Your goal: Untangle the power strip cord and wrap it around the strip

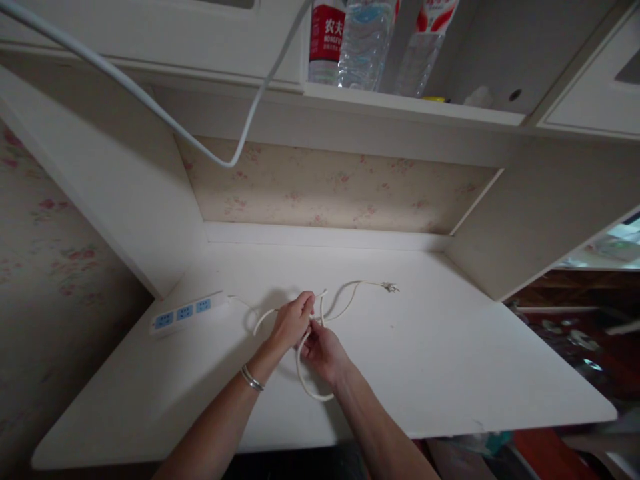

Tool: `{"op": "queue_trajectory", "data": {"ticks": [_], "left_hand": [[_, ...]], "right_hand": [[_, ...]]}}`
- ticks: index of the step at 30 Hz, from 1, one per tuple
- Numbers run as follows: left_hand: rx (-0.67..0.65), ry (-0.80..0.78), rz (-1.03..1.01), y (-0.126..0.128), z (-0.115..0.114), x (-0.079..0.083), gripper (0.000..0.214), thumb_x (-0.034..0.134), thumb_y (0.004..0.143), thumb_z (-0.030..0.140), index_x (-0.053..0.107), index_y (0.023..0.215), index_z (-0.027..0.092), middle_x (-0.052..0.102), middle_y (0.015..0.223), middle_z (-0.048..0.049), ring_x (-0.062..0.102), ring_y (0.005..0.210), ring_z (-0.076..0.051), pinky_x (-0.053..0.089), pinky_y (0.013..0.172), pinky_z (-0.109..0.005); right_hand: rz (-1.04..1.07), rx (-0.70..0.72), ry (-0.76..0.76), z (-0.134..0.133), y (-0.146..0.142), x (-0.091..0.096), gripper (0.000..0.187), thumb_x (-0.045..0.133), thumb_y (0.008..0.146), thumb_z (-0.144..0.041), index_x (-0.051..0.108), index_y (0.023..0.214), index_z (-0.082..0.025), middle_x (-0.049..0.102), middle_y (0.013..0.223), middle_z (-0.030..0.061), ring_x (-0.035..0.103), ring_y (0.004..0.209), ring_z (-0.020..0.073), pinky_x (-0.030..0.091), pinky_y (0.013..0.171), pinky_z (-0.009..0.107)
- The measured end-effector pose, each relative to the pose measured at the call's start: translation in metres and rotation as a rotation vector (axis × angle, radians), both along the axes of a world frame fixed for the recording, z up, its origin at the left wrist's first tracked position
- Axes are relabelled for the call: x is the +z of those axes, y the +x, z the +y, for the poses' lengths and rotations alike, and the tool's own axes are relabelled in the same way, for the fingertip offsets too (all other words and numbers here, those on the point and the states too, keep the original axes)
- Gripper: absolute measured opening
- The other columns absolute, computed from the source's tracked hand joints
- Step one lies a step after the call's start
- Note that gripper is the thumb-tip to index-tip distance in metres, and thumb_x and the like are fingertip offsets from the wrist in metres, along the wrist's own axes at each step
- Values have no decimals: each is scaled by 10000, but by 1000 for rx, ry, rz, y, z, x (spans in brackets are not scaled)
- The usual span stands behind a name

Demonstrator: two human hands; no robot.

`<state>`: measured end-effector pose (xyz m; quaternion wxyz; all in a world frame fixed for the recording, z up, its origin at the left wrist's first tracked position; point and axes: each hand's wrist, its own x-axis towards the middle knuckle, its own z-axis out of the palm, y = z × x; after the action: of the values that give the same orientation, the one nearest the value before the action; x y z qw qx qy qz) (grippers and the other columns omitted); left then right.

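Observation:
A white power strip (183, 314) with blue socket faces lies at the left of the white desk (430, 360). Its white cord (314, 397) runs right and loops around and between my hands. My left hand (293, 320), with a bracelet on the wrist, is closed on the cord above the desk. Just right of it and a little lower, my right hand (325, 353) has its fingers curled round the cord too, close to the left fingertips. A loop hangs below the right hand. Beyond my hands, the cord's plug (390, 287) rests on the desk with its prongs pointing right.
Overhead is a shelf (415, 107) with several plastic bottles (365, 47). A bent white cable or rod (165, 120) crosses the upper left, near the camera. White side panels (540, 207) flank the desk. Floral wallpaper (320, 190) covers the back wall. Clutter stands beyond the right edge.

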<state>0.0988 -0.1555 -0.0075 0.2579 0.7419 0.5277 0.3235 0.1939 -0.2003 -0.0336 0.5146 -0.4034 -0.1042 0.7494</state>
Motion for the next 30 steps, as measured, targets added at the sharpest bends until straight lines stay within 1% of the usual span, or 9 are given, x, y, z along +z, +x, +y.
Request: {"op": "queue_trajectory", "data": {"ticks": [4, 5, 8, 12, 15, 17, 20, 24, 30], "left_hand": [[6, 48, 126, 1, 1, 3, 379, 250, 965, 445, 575, 1044, 265, 650, 729, 9, 590, 649, -141, 352, 588, -224], [9, 62, 158, 0, 2, 4, 384, 244, 965, 450, 573, 1053, 272, 658, 742, 6, 601, 671, -148, 352, 597, -228], [9, 82, 216, -1, 7, 3, 390, 236, 963, 466, 573, 1058, 291, 675, 780, -1, 623, 721, -164, 356, 613, -234], [16, 73, 206, -3, 17, 1, 381, 239, 965, 457, 572, 1041, 286, 668, 766, -3, 617, 708, -161, 347, 599, -228], [-5, 83, 184, -6, 22, 1, 384, 238, 966, 452, 571, 1020, 270, 645, 725, 3, 593, 658, -148, 337, 582, -222], [-19, 96, 155, -8, 25, 1, 371, 256, 963, 446, 577, 996, 262, 643, 731, 5, 586, 656, -143, 348, 593, -219], [8, 61, 98, -11, 29, 2, 307, 323, 952, 406, 587, 991, 256, 660, 774, -2, 600, 706, -147, 376, 624, -215], [68, -5, 56, -12, 33, 1, 256, 379, 932, 359, 599, 1015, 256, 673, 801, -9, 609, 744, -150, 385, 636, -214], [139, -21, 90, -16, 37, -3, 353, 320, 944, 422, 616, 958, 230, 633, 677, -5, 588, 651, -152, 353, 586, -224]], "right_hand": [[-181, 112, 124, -6, 5, 6, 70, 547, 805, -189, 540, 740, -166, 413, 522, -70, 347, 403, 59, 311, 391, 185], [-268, 175, 148, -9, 10, 9, 35, 568, 791, -196, 561, 779, -164, 391, 522, -77, 310, 401, 58, 269, 376, 187], [-649, 460, 233, -20, 32, 28, 201, 557, 833, -354, 607, 878, -164, 328, 512, -86, 239, 421, 65, 186, 379, 199], [-1015, 635, 525, -35, 63, 70, 397, 469, 876, -527, 646, 830, -175, 414, 551, -49, 326, 517, 87, 281, 483, 214], [-1125, 669, 747, -43, 83, 105, 376, 462, 894, -504, 663, 856, -189, 534, 682, -14, 432, 650, 115, 361, 615, 233], [-1135, 684, 804, -47, 96, 124, 368, 438, 916, -481, 666, 916, -192, 556, 734, -2, 449, 683, 117, 372, 651, 238], [-1117, 669, 794, -50, 117, 139, 360, 451, 919, -458, 670, 1032, -196, 571, 765, 9, 448, 669, 109, 372, 634, 234], [-1017, 592, 812, -52, 147, 140, 323, 563, 864, -426, 694, 1064, -209, 575, 744, 19, 451, 648, 113, 363, 595, 247], [-682, 139, 820, -44, 160, 139, 335, 642, 751, -515, 710, 903, -225, 366, 504, -40, 357, 473, 104, 339, 519, 290]]}}
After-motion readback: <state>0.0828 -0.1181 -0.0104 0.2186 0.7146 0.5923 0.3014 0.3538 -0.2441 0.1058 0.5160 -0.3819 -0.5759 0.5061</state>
